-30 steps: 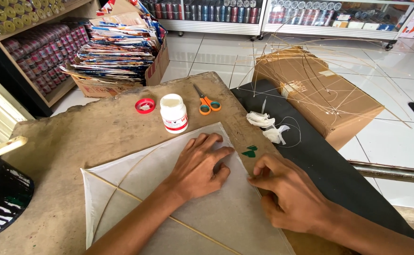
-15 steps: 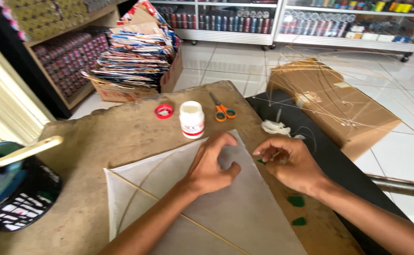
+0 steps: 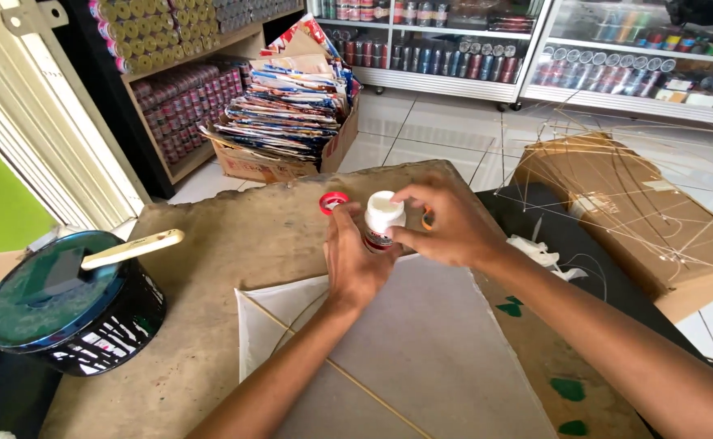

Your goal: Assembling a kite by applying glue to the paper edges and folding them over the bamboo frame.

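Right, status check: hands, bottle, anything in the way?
Left hand grips the white bottle; right hand on its cap. Bottle upright on the board. Red lid just behind; nothing blocking.

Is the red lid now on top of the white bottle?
No, the red lid lies on the table beside the white bottle.

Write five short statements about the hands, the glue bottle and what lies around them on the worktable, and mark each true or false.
1. Both hands are on the small white plastic bottle. True: the left hand and right hand both grip it.
2. The bottle lies on its side. False: it stands upright.
3. A red round lid lies beside the bottle. True.
4. The pale paper kite sheet hangs on the wall. False: it lies flat on the brown worktable.
5. The black round tin is at the right of the table. False: it sits at the left, a pale stick across it.
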